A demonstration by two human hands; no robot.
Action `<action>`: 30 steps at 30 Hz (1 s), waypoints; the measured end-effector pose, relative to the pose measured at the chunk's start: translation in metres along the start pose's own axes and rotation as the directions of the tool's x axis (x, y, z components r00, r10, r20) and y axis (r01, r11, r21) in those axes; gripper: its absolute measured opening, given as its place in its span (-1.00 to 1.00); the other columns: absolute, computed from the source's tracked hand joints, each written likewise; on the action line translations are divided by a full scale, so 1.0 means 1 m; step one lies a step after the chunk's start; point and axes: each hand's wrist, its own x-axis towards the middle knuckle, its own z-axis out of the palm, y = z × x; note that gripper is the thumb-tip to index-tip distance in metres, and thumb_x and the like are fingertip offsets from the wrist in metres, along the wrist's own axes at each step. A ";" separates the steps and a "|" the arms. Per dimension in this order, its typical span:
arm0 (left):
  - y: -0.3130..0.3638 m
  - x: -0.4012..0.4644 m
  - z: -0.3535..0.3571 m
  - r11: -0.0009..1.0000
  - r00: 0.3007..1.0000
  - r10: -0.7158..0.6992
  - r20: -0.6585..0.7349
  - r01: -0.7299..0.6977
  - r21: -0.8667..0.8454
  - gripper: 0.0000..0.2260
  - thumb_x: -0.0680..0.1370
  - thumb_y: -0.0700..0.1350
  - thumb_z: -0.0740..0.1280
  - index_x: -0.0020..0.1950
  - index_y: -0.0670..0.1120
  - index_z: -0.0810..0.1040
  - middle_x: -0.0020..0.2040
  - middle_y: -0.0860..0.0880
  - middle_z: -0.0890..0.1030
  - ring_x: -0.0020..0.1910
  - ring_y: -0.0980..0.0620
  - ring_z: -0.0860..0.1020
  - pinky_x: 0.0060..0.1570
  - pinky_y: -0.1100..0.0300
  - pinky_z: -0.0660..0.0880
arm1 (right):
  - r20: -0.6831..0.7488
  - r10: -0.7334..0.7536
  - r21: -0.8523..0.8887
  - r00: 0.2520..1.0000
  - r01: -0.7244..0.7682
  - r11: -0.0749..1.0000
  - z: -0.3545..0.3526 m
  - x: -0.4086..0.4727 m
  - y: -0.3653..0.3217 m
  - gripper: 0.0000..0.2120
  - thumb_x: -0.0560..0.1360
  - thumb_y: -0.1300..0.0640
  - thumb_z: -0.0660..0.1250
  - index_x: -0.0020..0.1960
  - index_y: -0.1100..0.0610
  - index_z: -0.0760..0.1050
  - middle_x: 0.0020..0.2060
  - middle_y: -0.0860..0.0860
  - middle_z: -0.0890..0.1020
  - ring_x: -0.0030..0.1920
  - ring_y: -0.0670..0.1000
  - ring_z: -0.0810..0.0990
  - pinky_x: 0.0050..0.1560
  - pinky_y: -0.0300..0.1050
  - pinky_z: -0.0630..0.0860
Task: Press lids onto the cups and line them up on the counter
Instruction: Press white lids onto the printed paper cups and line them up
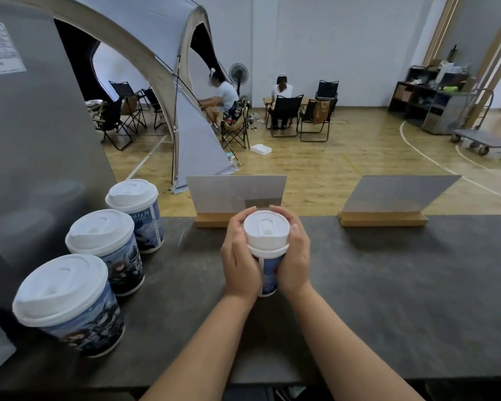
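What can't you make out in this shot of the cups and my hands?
Head view only:
- Held cup: sides hidden by left hand and right hand.
- Whether its lid is fully seated: cannot tell from above.
- Print on the three lined-up cups: blurred.
- Label on the grey panel: too small.

Two sign stands (236, 198) (388, 201), a tent (168, 53) and folding chairs (285, 114) behind.

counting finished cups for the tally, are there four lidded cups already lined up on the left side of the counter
No, only three lidded cups stand in the row on the left; the fourth cup is between both hands at the middle of the counter.
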 end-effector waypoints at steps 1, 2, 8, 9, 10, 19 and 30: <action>-0.002 0.001 0.001 1.000 1.000 0.002 -0.011 -0.002 -0.017 -0.66 0.60 -0.13 0.02 0.15 -0.14 0.55 0.02 0.01 0.66 0.05 0.00 0.62 -0.03 0.12 0.55 | -0.002 -0.005 0.016 1.000 0.005 1.000 0.001 0.000 0.004 -0.59 0.52 -0.07 0.08 0.12 0.18 0.52 -0.02 0.15 0.64 0.00 0.12 0.62 -0.03 -0.04 0.56; -0.004 0.002 0.002 1.000 1.000 0.006 -0.013 -0.006 -0.027 -0.67 0.60 -0.12 0.02 0.13 -0.14 0.55 0.00 0.00 0.65 0.03 -0.02 0.62 -0.05 0.11 0.55 | -0.006 -0.011 0.027 1.000 0.011 1.000 0.002 -0.001 0.007 -0.60 0.51 -0.08 0.08 0.09 0.16 0.52 -0.03 0.15 0.63 -0.01 0.13 0.62 -0.04 -0.02 0.57; -0.012 0.004 0.003 0.998 0.998 0.055 -0.014 -0.055 -0.021 -0.61 0.55 0.00 0.04 0.13 -0.18 0.52 0.01 -0.05 0.64 0.02 -0.08 0.61 -0.10 0.07 0.56 | -0.010 -0.050 0.097 0.999 0.051 0.994 0.002 0.000 0.013 -0.68 0.50 -0.07 0.08 0.05 0.04 0.52 -0.06 0.04 0.64 -0.03 0.05 0.62 -0.07 -0.06 0.57; -0.012 0.004 0.003 0.998 0.998 0.063 -0.014 -0.064 -0.026 -0.61 0.55 -0.01 0.04 0.14 -0.20 0.52 0.01 -0.06 0.64 0.02 -0.09 0.61 -0.10 0.08 0.55 | -0.012 -0.059 0.099 0.998 0.060 0.993 0.002 0.000 0.014 -0.67 0.50 -0.07 0.08 0.06 0.05 0.52 -0.05 0.05 0.64 -0.03 0.06 0.62 -0.07 -0.06 0.57; -0.012 0.004 0.003 0.997 0.998 0.070 -0.012 -0.070 -0.034 -0.62 0.56 -0.02 0.04 0.14 -0.21 0.52 0.01 -0.08 0.63 0.02 -0.10 0.61 -0.10 0.07 0.55 | -0.010 -0.066 0.097 0.998 0.066 0.993 0.002 0.000 0.015 -0.67 0.50 -0.07 0.07 0.06 0.06 0.51 -0.05 0.05 0.64 -0.03 0.06 0.62 -0.07 -0.06 0.57; -0.012 0.004 0.002 0.998 0.998 0.059 -0.012 -0.059 0.002 -0.66 0.57 -0.02 0.03 0.12 -0.12 0.52 0.00 -0.01 0.63 0.02 -0.04 0.60 -0.06 0.04 0.55 | 0.017 -0.031 0.095 0.999 0.029 0.995 0.002 0.000 0.011 -0.69 0.49 -0.07 0.10 0.05 0.06 0.50 -0.05 0.07 0.63 -0.02 0.05 0.61 -0.04 -0.04 0.58; 0.019 -0.010 -0.022 0.857 0.998 0.053 0.025 -0.058 0.512 -0.88 0.58 0.05 0.16 -0.01 0.02 0.41 -0.06 0.06 0.57 -0.05 0.02 0.54 -0.11 0.12 0.47 | -0.136 0.118 -0.187 0.984 -0.142 0.972 -0.020 0.019 -0.034 -0.74 0.53 0.38 0.16 -0.19 0.16 0.55 -0.30 0.00 0.62 -0.28 -0.14 0.56 -0.25 -0.28 0.49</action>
